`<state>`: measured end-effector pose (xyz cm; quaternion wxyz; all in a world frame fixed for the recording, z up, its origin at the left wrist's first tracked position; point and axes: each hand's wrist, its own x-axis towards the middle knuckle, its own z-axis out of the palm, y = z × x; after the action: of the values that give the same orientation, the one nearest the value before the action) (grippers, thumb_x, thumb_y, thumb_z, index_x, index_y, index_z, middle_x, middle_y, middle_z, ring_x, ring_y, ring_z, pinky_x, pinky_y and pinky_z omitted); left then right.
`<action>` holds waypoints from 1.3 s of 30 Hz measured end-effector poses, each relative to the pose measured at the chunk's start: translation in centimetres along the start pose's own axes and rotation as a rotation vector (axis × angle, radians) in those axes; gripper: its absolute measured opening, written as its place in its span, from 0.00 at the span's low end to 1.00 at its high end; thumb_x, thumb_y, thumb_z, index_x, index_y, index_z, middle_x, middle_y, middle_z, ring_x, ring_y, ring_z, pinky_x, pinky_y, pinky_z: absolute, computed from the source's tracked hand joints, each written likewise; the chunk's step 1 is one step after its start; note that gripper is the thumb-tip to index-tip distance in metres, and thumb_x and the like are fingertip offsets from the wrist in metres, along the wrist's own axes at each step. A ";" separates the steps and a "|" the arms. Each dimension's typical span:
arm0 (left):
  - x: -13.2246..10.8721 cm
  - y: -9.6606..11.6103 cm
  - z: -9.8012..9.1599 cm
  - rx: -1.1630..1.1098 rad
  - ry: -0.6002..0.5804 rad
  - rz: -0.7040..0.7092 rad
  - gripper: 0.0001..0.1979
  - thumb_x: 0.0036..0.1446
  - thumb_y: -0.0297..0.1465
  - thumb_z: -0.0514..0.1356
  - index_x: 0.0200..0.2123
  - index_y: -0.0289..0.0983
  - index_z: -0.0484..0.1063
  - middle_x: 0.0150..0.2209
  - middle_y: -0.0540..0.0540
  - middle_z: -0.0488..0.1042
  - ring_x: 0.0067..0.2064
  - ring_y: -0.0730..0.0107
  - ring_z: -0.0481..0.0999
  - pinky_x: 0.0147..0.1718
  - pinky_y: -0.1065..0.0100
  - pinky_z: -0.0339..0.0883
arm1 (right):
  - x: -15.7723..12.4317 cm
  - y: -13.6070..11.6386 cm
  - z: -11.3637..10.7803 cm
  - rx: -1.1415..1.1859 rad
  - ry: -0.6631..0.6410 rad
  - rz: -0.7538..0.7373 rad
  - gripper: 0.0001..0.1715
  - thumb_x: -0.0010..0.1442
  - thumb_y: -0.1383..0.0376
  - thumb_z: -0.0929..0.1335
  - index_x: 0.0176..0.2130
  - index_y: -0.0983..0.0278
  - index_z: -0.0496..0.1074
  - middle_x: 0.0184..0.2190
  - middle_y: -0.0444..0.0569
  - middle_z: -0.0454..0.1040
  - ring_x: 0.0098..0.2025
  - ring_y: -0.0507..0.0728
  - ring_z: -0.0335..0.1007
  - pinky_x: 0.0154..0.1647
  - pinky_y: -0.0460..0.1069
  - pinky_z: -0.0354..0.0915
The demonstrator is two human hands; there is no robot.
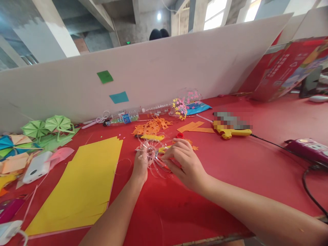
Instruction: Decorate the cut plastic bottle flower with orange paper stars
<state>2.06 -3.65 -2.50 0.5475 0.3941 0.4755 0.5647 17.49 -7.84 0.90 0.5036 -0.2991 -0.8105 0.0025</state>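
A clear plastic bottle piece [150, 152], cut into thin strips that fan out around its neck, is held just above the red table. My left hand [140, 163] grips it from the left side. With thumb and fingers pinched together, my right hand [189, 163] closes on one of the strips at its right side; the fingertips partly cover the strip. Behind the piece lie a yellow-handled tool [153, 137] and a pile of orange paper stars [153, 126]. A small red cap [180, 135] sits just beyond my right fingers.
Yellow paper sheets [84, 181] lie at left, near green paper umbrellas [58, 123] and a white device [37, 167]. Right of my hands is a yellow glue gun [232, 132] with a black cord. Plastic bottles [128, 117] rest along the white partition [153, 71]. A red box [289, 68] stands at right.
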 end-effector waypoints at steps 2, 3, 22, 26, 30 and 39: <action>0.1 -0.1 -0.1 -0.009 0.001 0.002 0.18 0.48 0.46 0.61 0.22 0.37 0.67 0.19 0.54 0.63 0.19 0.81 0.57 0.18 0.76 0.52 | 0.1 0.0 0.0 0.011 0.004 0.012 0.07 0.62 0.71 0.63 0.34 0.60 0.65 0.27 0.44 0.73 0.32 0.53 0.65 0.49 0.54 0.61; 0.2 -0.2 -0.2 -0.014 0.001 0.001 0.18 0.48 0.46 0.62 0.23 0.36 0.67 0.20 0.54 0.63 0.19 0.81 0.58 0.18 0.76 0.52 | 0.1 0.1 -0.1 0.015 0.005 0.019 0.06 0.62 0.71 0.63 0.34 0.60 0.65 0.27 0.44 0.73 0.32 0.53 0.65 0.48 0.54 0.61; 0.1 0.2 -0.1 -0.247 -0.098 -0.030 0.06 0.50 0.32 0.61 0.28 0.36 0.69 0.26 0.51 0.70 0.26 0.79 0.67 0.26 0.75 0.62 | 0.8 0.7 -1.7 -0.077 0.158 0.006 0.09 0.59 0.72 0.64 0.37 0.59 0.67 0.31 0.45 0.74 0.34 0.55 0.69 0.53 0.60 0.59; 0.0 0.4 0.3 -0.278 -0.089 -0.045 0.05 0.49 0.30 0.61 0.30 0.35 0.69 0.28 0.50 0.71 0.28 0.76 0.69 0.30 0.73 0.65 | 0.9 0.6 -1.4 -0.079 0.118 -0.012 0.07 0.60 0.72 0.64 0.36 0.59 0.67 0.26 0.44 0.72 0.30 0.54 0.65 0.50 0.58 0.61; -0.1 0.4 0.5 -0.290 -0.073 -0.053 0.05 0.49 0.31 0.60 0.30 0.36 0.68 0.27 0.50 0.71 0.27 0.76 0.70 0.29 0.72 0.65 | 0.8 0.5 -1.1 -0.049 0.084 0.028 0.06 0.61 0.71 0.64 0.35 0.59 0.67 0.26 0.44 0.73 0.31 0.54 0.64 0.45 0.56 0.62; -0.1 0.2 0.4 -0.286 -0.070 -0.081 0.04 0.48 0.29 0.59 0.31 0.37 0.70 0.30 0.48 0.74 0.30 0.73 0.74 0.30 0.71 0.67 | 0.2 0.6 -0.3 0.021 0.055 0.189 0.07 0.59 0.72 0.66 0.37 0.60 0.65 0.33 0.46 0.74 0.37 0.56 0.67 0.43 0.53 0.62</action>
<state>2.39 -3.73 -2.15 0.6365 0.3121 0.3864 0.5901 17.98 -7.36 1.07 0.5263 -0.3687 -0.7646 0.0504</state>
